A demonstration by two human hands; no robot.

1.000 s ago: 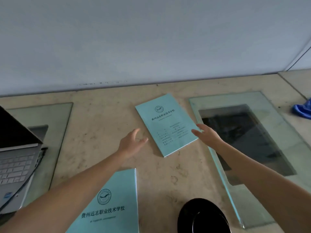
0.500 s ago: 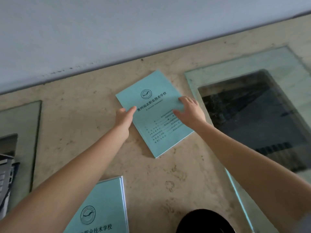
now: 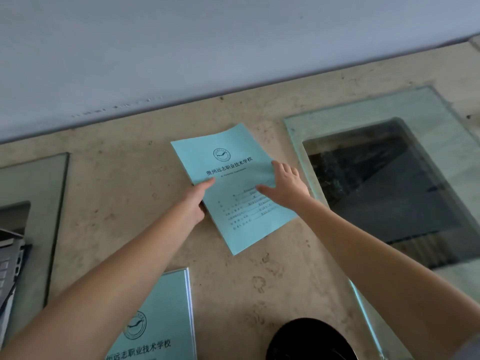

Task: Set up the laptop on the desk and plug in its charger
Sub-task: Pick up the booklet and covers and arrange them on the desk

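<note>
A thin teal booklet (image 3: 228, 165) with a round logo and printed text lies tilted in the middle of the beige stone desk (image 3: 124, 193). My left hand (image 3: 196, 201) grips its left edge, thumb on the cover and fingers curled under the edge. My right hand (image 3: 287, 187) rests flat on the cover's right side with fingers spread. Only a sliver of the silver laptop (image 3: 10, 255) shows at the far left edge. No charger is in view.
A second teal booklet (image 3: 161, 320) lies near the front edge under my left forearm. A glass pane (image 3: 363, 110) covers a dark recess on the right; another pane (image 3: 33, 183) lies on the left. A black round object (image 3: 309, 339) sits bottom centre. A grey wall runs behind.
Both hands reached forward from above the desk onto the booklet. My left hand has closed on its left edge and my right hand has settled on the cover. The view swung right, hiding most of the laptop.
</note>
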